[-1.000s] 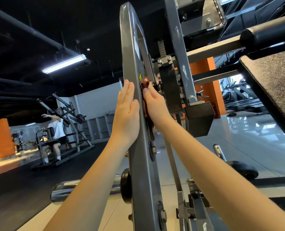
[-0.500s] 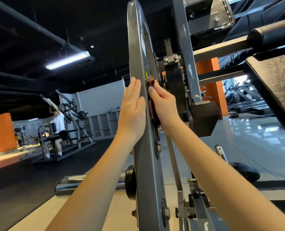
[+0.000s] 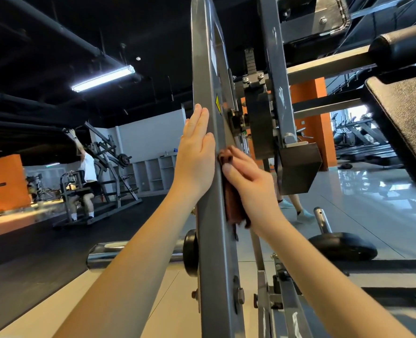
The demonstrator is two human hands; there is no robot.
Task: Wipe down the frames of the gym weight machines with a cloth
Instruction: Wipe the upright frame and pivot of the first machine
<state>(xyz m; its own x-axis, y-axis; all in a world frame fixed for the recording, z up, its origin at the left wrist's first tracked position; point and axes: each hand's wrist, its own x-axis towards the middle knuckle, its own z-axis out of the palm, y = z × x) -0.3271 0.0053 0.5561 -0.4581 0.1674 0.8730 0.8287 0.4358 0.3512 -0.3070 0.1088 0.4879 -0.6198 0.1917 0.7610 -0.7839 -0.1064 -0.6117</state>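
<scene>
A tall grey steel frame upright [image 3: 208, 69] of a weight machine runs from the top to the bottom of the view in the middle. My left hand [image 3: 196, 154] lies flat with straight fingers against its left face and holds nothing. My right hand [image 3: 248, 184] presses a folded dark brown cloth [image 3: 232, 203] onto the upright's right face, below a yellow warning sticker [image 3: 217, 103]. Most of the cloth is hidden under my palm.
A chrome weight peg [image 3: 129, 254] sticks out left of the upright, low down. A black weight plate [image 3: 343, 247] lies on the glossy floor at the right. A padded seat edge [image 3: 406, 118] fills the right. A person sits at a machine [image 3: 87, 176] far left.
My right hand has slid the cloth down the upright's right face, from beside the sticker to well below it. My left hand stays flat on the left face.
</scene>
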